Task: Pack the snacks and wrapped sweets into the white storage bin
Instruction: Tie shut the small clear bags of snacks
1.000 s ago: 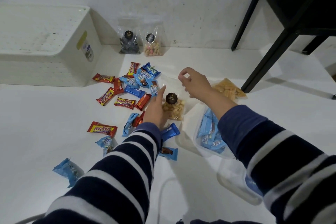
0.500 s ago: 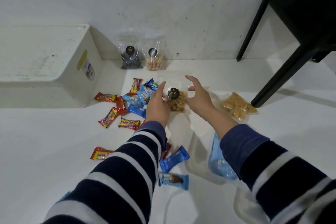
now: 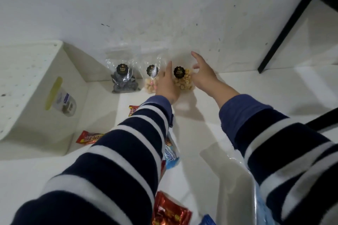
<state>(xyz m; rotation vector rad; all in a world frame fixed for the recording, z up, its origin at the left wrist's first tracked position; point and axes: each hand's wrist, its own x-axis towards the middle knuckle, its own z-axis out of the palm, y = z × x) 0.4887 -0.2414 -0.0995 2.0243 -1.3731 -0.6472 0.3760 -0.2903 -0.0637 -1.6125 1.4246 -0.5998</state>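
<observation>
Landmark: the nut bag point(image 3: 183, 79), a clear pouch of pale nuts with a dark round sticker, standing at the foot of the wall point(image 3: 164, 5).
Nearest me: a red wrapper point(image 3: 169, 210) and a blue sweet point(image 3: 171, 153) lie on the floor, well short of the nut bag, beside my striped sleeves.
Left hand point(image 3: 165, 84): fingers straight, flat against the nut bag's left side, not curled round it.
Right hand point(image 3: 203, 73): fingers spread and loose, at the bag's right side; I cannot tell whether it touches.
Beside the bag: a pouch of pink and white sweets point(image 3: 151, 82) just to its left, then a dark snack pouch point(image 3: 123, 80).
Bin point(image 3: 33, 86): white, well left of the nut bag, holes in its top face.
Handling: I judge the bag light, crinkly and slippery, its contents crushable; best taken by the loose film at the top or cupped from both sides.
</observation>
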